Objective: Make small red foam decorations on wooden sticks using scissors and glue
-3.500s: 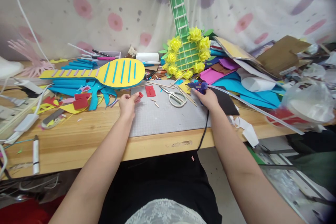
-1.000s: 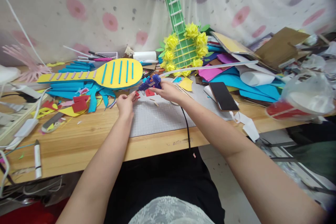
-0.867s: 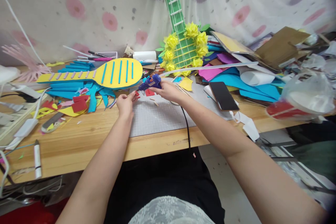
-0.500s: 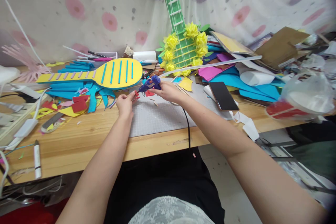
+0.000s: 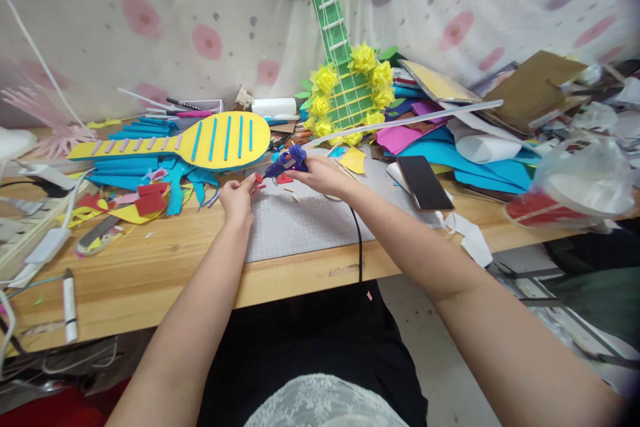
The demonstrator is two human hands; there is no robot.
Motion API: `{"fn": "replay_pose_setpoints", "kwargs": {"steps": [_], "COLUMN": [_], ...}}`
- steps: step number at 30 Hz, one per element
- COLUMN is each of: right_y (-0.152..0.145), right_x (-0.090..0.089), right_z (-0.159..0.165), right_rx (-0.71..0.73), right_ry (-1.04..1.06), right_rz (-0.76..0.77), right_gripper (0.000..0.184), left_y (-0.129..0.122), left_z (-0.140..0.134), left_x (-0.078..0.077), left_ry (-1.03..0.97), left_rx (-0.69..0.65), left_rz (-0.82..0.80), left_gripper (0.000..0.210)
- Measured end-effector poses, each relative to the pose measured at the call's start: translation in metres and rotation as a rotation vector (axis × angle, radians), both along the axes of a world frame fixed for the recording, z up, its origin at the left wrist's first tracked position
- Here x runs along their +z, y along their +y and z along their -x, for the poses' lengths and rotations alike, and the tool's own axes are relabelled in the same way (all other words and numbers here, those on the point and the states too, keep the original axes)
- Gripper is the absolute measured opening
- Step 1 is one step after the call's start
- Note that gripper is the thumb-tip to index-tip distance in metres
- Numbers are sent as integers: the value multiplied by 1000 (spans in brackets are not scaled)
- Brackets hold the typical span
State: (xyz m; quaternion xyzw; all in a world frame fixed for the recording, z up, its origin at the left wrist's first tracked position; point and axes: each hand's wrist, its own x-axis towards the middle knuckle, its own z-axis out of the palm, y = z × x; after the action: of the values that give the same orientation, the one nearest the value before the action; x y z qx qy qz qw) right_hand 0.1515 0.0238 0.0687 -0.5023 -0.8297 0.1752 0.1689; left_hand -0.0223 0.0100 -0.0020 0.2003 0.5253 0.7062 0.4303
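Pinching a small red piece (image 5: pixel 259 178) between thumb and fingers, the left grip (image 5: pixel 237 201) sits at the left edge of a grey cutting mat (image 5: pixel 305 230). The right grip (image 5: pixel 320 175) is wrapped around a blue-purple glue gun (image 5: pixel 289 159), whose nozzle points leftward at the red piece in the left grip; it is very close, though whether the two touch cannot be made out. From the back of the gun a long translucent glue stick (image 5: pixel 410 122) slants up and away to the right of the right grip. A black cord (image 5: pixel 359 240) comes out below the right forearm and runs over the near edge of the table (image 5: pixel 150 280). Between the two grips, partly behind the gun, a flat red scrap (image 5: pixel 285 178) lies on the mat, with short stick pieces (image 5: pixel 295 197) just nearer the person. Beyond the left grip and to its left lies a yellow paddle-shaped body (image 5: pixel 215 143) with blue and pale strips across it. Beyond the right grip a green guitar shape (image 5: pixel 345 90) ringed with yellow flowers (image 5: pixel 383 75) leans upright. Well to the right of the right grip is a dark phone (image 5: pixel 425 183), lying across the mat's edge.
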Motion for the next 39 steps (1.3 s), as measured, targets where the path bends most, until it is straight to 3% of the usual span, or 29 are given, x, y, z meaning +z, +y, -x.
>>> {"fn": "replay_pose_setpoints", "kwargs": {"steps": [25,39], "right_y": [-4,-1], "right_x": [1,2], "right_z": [-2,5], "right_rx": [-36,-21], "right_ry": [-38,59], "right_rz": [0,-74], "right_gripper": [47,39], "left_y": [2,1], "left_z": [1,1], "left_x": [-1,0], "left_ry": [-13,-12], "left_rx": [-2,-47], "left_rz": [-16,-30], "left_gripper": [36,39]}}
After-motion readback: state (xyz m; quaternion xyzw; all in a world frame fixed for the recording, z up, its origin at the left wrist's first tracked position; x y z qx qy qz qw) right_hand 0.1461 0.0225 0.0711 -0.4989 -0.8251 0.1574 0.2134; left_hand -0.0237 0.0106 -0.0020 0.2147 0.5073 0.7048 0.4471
